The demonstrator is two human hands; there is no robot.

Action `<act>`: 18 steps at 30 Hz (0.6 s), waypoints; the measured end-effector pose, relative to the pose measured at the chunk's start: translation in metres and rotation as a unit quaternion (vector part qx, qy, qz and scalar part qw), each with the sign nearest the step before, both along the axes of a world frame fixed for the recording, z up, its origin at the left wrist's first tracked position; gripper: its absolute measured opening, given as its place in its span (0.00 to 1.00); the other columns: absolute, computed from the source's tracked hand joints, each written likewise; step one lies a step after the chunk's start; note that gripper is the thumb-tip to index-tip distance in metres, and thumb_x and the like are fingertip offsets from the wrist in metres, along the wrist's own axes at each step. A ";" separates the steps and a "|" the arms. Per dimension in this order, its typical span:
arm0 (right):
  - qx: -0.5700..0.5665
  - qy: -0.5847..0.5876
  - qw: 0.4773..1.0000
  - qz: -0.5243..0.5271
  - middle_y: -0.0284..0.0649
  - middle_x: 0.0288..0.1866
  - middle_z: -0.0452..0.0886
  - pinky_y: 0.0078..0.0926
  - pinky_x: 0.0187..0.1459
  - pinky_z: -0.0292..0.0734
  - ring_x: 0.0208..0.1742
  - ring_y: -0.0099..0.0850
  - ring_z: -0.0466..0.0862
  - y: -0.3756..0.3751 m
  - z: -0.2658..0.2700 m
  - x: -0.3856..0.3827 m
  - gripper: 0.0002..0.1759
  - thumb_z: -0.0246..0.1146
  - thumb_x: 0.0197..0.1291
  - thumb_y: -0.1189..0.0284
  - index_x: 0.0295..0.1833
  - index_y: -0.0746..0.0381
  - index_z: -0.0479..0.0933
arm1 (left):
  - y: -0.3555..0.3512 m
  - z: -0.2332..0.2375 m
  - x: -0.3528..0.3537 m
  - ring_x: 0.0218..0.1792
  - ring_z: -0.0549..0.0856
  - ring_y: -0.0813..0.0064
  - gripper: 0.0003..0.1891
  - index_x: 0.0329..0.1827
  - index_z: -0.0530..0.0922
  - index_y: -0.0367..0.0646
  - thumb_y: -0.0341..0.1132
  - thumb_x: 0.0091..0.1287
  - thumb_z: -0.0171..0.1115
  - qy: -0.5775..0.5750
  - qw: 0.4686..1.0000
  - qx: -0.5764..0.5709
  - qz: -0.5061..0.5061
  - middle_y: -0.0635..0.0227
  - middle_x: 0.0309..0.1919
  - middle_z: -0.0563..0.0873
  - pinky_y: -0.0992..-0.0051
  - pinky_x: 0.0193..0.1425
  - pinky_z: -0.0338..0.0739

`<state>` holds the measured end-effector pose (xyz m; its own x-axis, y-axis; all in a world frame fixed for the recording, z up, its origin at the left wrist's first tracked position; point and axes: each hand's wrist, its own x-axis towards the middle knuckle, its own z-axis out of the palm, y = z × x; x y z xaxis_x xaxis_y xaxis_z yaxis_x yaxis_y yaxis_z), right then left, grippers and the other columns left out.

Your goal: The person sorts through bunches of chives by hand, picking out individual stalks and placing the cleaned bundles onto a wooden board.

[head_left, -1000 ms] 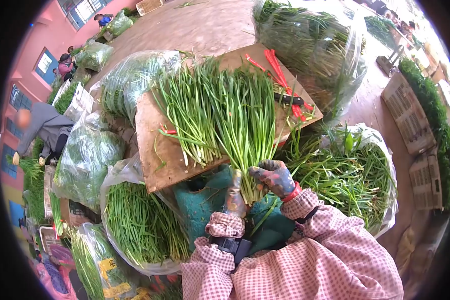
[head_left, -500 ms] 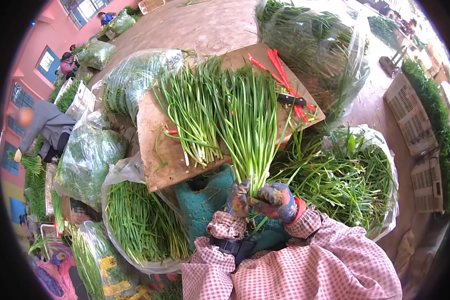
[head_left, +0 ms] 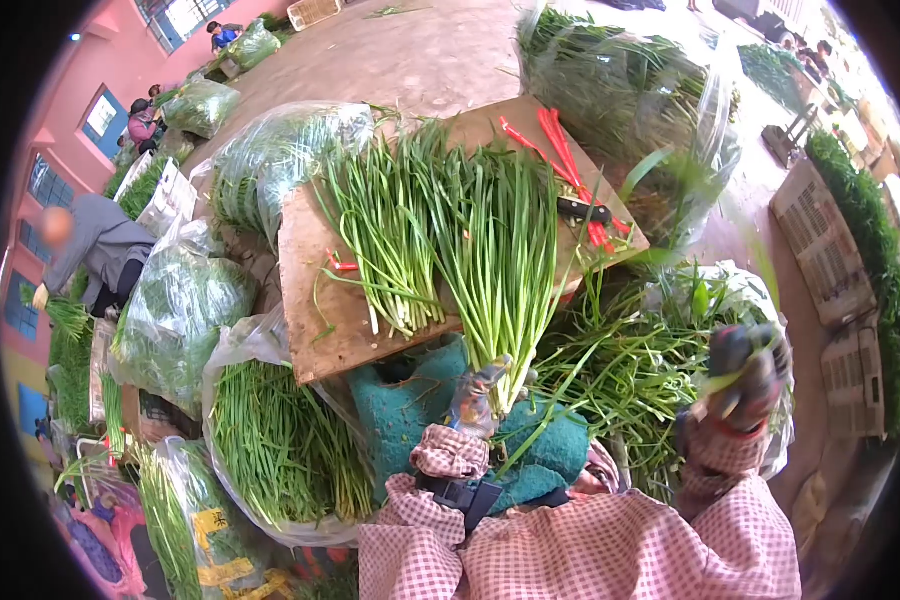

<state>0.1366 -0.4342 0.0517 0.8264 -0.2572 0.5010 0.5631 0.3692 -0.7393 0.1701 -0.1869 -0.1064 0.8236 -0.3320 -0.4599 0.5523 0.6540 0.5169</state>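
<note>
Lengthwise, held bunch (head_left: 500, 275), leafy tips (head_left: 510, 170) forward.

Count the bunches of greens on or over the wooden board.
2: the left bunch lies on the board; the right bunch is held near its base by the left hand. Overlap may hide more.

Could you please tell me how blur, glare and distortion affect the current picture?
Head view: blur smears the right hand, while the left hand and the bunch look fairly crisp; head view: glare washes out the upper right edge and glints on the bags; head view: the lens bows the scene, with black corners.
</note>
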 end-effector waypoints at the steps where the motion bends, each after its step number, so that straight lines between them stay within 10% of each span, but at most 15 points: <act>1: 0.005 0.029 1.000 0.007 0.29 0.14 0.65 0.20 0.15 0.57 0.15 0.20 0.66 -0.018 -0.002 0.003 0.11 0.65 0.50 0.70 0.25 0.62 0.69 | -0.002 0.002 -0.002 0.28 0.82 0.74 0.25 0.55 0.67 0.34 0.38 0.57 0.59 -0.030 0.999 0.004 0.013 0.53 0.44 0.79 0.83 0.21 0.78; 4: -0.237 0.271 0.928 -0.099 0.31 0.15 0.70 0.18 0.19 0.66 0.21 0.22 0.75 -0.042 -0.033 0.022 0.11 0.61 0.54 0.67 0.31 0.65 0.73 | 0.006 -0.018 -0.006 0.35 0.82 0.66 0.26 0.56 0.65 0.31 0.34 0.55 0.60 -0.080 0.995 -0.062 -0.006 0.48 0.43 0.78 0.79 0.28 0.80; 6: -0.318 0.420 0.850 0.012 0.42 0.25 0.78 0.18 0.19 0.70 0.18 0.24 0.77 -0.055 -0.099 0.039 0.17 0.60 0.55 0.64 0.38 0.70 0.74 | 0.004 -0.007 -0.008 0.38 0.82 0.63 0.28 0.56 0.64 0.30 0.33 0.53 0.62 -0.145 0.989 0.029 -0.008 0.47 0.42 0.78 0.74 0.33 0.80; 8: -0.670 0.272 0.690 -0.022 0.45 0.36 0.80 0.19 0.26 0.75 0.28 0.26 0.81 -0.036 -0.132 0.032 0.20 0.59 0.55 0.63 0.43 0.71 0.74 | 0.007 -0.013 -0.007 0.38 0.82 0.62 0.30 0.55 0.65 0.31 0.33 0.49 0.65 -0.146 0.981 -0.124 0.013 0.48 0.41 0.79 0.70 0.38 0.79; 11: -0.142 0.386 0.883 0.228 0.46 0.45 0.77 0.21 0.34 0.77 0.41 0.30 0.80 0.019 -0.142 0.023 0.31 0.60 0.55 0.64 0.60 0.67 0.59 | 0.004 0.000 -0.008 0.34 0.82 0.66 0.31 0.51 0.68 0.34 0.33 0.43 0.69 -0.109 0.989 0.099 -0.003 0.53 0.39 0.80 0.74 0.34 0.77; 14: 0.199 0.284 0.819 0.457 0.46 0.49 0.75 0.22 0.44 0.75 0.47 0.30 0.78 0.054 -0.192 0.046 0.43 0.63 0.53 0.65 0.67 0.65 0.44 | 0.004 -0.018 0.009 0.21 0.80 0.64 0.28 0.56 0.63 0.38 0.30 0.51 0.61 -0.295 0.952 0.006 -0.080 0.52 0.35 0.79 0.73 0.25 0.79; 16: -0.187 0.173 0.949 0.183 0.45 0.51 0.74 0.22 0.47 0.73 0.47 0.29 0.77 0.100 -0.154 0.041 0.43 0.63 0.53 0.64 0.67 0.65 0.46 | -0.016 0.010 -0.002 0.34 0.79 0.71 0.31 0.55 0.63 0.41 0.19 0.45 0.62 -0.141 0.981 0.127 0.039 0.63 0.39 0.77 0.75 0.36 0.79; 17: -0.362 0.199 0.903 0.116 0.44 0.53 0.73 0.23 0.49 0.71 0.48 0.27 0.76 0.104 -0.149 0.043 0.40 0.63 0.53 0.67 0.67 0.65 0.49 | -0.014 -0.016 -0.003 0.40 0.78 0.72 0.32 0.56 0.63 0.41 0.18 0.45 0.61 -0.178 0.977 0.115 0.036 0.64 0.42 0.76 0.74 0.41 0.78; 18: -0.255 0.258 0.922 0.135 0.41 0.51 0.74 0.22 0.48 0.71 0.48 0.26 0.76 0.114 -0.148 0.045 0.33 0.59 0.56 0.73 0.65 0.65 0.52 | -0.011 -0.041 -0.005 0.45 0.77 0.72 0.33 0.57 0.62 0.42 0.18 0.45 0.60 -0.215 0.971 0.101 0.033 0.65 0.45 0.75 0.74 0.46 0.77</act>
